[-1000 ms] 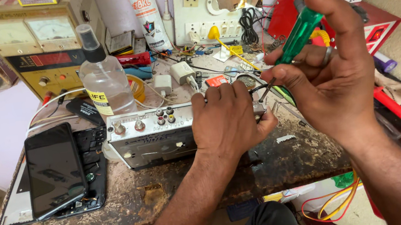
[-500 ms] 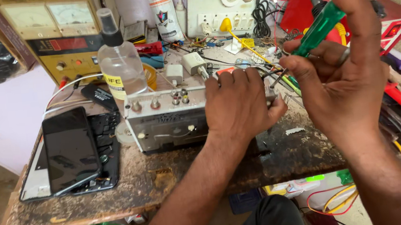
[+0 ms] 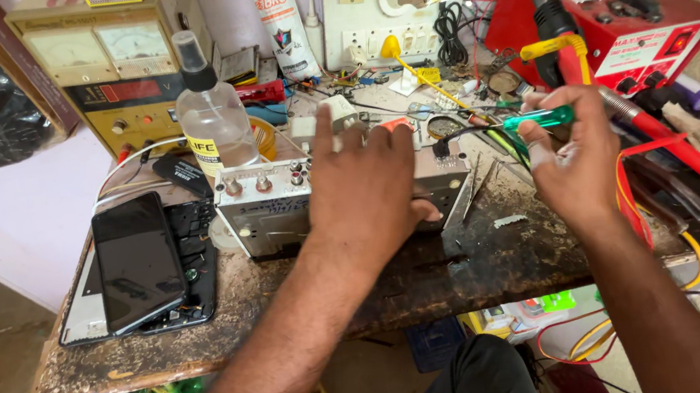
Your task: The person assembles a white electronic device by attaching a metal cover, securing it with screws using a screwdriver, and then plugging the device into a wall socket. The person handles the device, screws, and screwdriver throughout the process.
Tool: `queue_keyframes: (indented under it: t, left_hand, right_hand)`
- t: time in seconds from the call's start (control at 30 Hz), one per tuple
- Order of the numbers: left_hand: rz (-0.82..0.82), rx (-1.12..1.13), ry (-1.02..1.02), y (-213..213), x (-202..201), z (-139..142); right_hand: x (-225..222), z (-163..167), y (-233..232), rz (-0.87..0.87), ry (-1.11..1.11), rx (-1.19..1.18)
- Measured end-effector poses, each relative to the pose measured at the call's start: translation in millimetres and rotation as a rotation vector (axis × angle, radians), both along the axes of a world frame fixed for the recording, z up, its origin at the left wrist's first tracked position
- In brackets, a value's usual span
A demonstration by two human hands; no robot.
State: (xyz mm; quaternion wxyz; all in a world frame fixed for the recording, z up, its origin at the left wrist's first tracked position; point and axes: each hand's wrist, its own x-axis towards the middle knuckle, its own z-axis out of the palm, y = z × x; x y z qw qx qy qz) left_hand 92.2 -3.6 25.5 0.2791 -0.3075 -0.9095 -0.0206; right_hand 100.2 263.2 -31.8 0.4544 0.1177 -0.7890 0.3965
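A silver metal electronic unit [image 3: 268, 206] with knobs on its front lies on the worn workbench [image 3: 479, 252]. My left hand [image 3: 362, 186] rests flat on top of the unit, fingers spread and one finger pointing away. To the right, my right hand [image 3: 574, 158] grips a green-handled screwdriver [image 3: 539, 119], held level above the bench near black wires at the unit's right end.
A clear spray bottle [image 3: 213, 115] stands behind the unit. A dark phone [image 3: 136, 260] lies on a keyboard at the left. A yellow meter box [image 3: 102, 67] is at the back left, a red machine [image 3: 612, 26] at the back right, with red hose and scattered tools.
My right hand has swung the screwdriver from upright to level and lowered it. My left hand has spread open on top of the unit. The view has shifted.
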Motion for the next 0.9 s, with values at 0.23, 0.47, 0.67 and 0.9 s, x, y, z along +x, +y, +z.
queue_keyframes:
  t: [0.23,0.47,0.67,0.9]
  left_hand:
    - [-0.013,0.203,0.086,-38,6,-4]
    - [0.003,0.206,0.193,-43,9,-15]
    - [0.004,0.168,0.136,-46,8,-13]
    - [-0.053,0.216,0.436,-67,5,-13]
  right_hand:
    - [-13,-16,16,-0.160,-0.244,0.279]
    - [-13,-21,18,-0.093,-0.477,0.583]
    - [-1,-4,-2,0.003,-0.316,0.405]
    - [60,-13,-91,0.115,0.020,-0.315]
